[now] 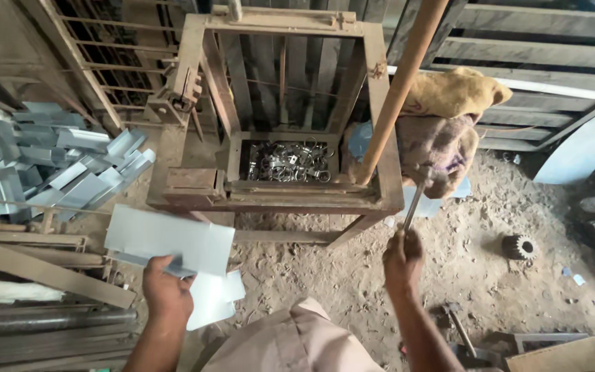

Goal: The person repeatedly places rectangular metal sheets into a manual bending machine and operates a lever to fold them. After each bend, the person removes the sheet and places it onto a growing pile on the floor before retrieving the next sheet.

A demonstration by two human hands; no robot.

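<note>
your left hand (165, 289) grips a metal sheet (170, 240) at lower left, level to feed the press (280, 110); your right hand (402, 258) clenches its lever (414, 203) at centre.

A heap of bent grey sheet-metal offcuts (63, 162) lies up-left of the left hand; a dark toothed metal gear (518, 246) rests on dirt right of the right hand.

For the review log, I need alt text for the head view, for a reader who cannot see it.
Seen from above, a person's left hand holds a flat grey metal sheet while the right hand grips a thin metal rod beside a rusty frame press. Small metal parts fill the press tray; bent grey sheets lie piled at left on the dirt floor.
</note>
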